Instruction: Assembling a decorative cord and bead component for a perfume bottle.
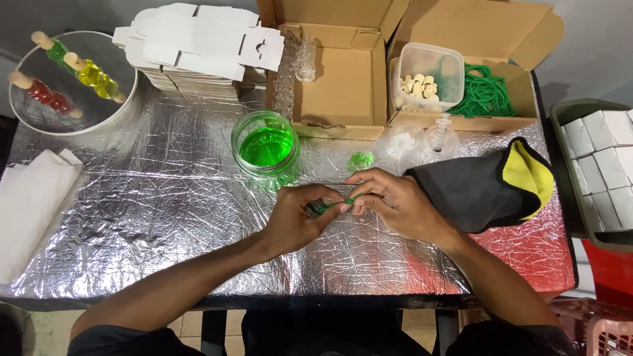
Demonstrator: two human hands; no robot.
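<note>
My left hand (298, 217) and my right hand (390, 202) meet over the middle of the foil-covered table (165, 217). Between their fingertips they pinch a small thin green piece (331, 206), partly hidden by the fingers. Just beyond the hands stands a glass jar of bright green liquid (266, 146). A small green-filled clear item (361, 159) lies on the foil to the right of the jar.
A round white tray (26, 115) at far left holds three coloured bottles with corks. Flat white cartons (198, 46) are stacked behind. Two open cardboard boxes (343, 92) hold clear bottles, a tub of corks (425, 76) and green cord (488, 92). A grey-yellow cloth (488, 188) lies at right.
</note>
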